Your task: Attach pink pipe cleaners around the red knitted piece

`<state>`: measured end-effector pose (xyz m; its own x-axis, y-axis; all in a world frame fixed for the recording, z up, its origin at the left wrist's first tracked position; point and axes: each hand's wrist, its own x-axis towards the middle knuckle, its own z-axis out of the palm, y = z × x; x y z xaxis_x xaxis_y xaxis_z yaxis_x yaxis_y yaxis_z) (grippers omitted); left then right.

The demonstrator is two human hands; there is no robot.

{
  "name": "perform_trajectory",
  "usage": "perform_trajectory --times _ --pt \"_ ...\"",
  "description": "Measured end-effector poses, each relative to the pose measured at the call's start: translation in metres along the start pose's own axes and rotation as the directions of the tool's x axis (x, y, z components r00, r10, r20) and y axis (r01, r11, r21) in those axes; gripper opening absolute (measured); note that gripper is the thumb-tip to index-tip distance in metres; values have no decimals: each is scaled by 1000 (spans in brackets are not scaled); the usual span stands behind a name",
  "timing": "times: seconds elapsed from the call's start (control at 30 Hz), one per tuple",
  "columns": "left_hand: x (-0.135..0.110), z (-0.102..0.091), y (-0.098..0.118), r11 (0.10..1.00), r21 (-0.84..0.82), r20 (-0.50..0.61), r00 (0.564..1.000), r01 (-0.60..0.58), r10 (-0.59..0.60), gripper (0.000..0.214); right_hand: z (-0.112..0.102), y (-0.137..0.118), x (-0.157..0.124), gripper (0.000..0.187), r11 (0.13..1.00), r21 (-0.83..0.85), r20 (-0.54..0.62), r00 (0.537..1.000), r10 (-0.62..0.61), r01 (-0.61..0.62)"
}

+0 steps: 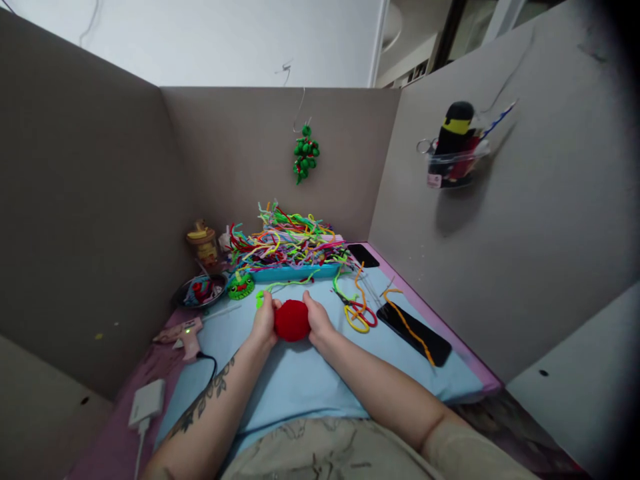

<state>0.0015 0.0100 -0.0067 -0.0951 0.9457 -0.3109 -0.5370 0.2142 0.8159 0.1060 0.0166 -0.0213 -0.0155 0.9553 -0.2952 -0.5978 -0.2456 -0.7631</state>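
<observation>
Red ball (293, 321) in hands (265, 325), blue tray (300, 272) of colourful strands (287, 241), filled bowl (180, 297)

The ball (293, 321) is plain red. A dark leaf pattern runs along the left forearm (213, 400). Pale blue cloth (310, 393) covers the purple-pink desk (103, 437). The far pile (295, 240) mixes red, green, yellow, orange and pink above a blue tray (295, 272). The scissors (357, 327) have yellow and red handles; the glue gun (189, 340) is pale pink.
</observation>
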Motion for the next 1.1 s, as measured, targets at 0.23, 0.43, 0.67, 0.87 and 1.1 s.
perform_trajectory --times 0.23,0.43,0.67,0.87,1.1 --pt "-11 8 -11 998 51 -38 998 -44 45 56 8 -2 -16 24 968 138 45 978 203 -207" --pt "-8 7 -7 999 0 -44 998 -43 43 57 7 -2 -11 29 949 188 63 967 247 -255" --pt "-3 8 0 993 -85 40 995 -83 87 40 2 -12 4 36 930 333 105 986 129 -157" --pt "1 5 0 930 -113 -52 937 -349 345 30 2 1 -2 32 985 112 179 972 -149 131" --pt "-9 11 3 980 -138 73 986 -141 152 30 -14 -10 -20 61 505 -332 491 603 -629 797"
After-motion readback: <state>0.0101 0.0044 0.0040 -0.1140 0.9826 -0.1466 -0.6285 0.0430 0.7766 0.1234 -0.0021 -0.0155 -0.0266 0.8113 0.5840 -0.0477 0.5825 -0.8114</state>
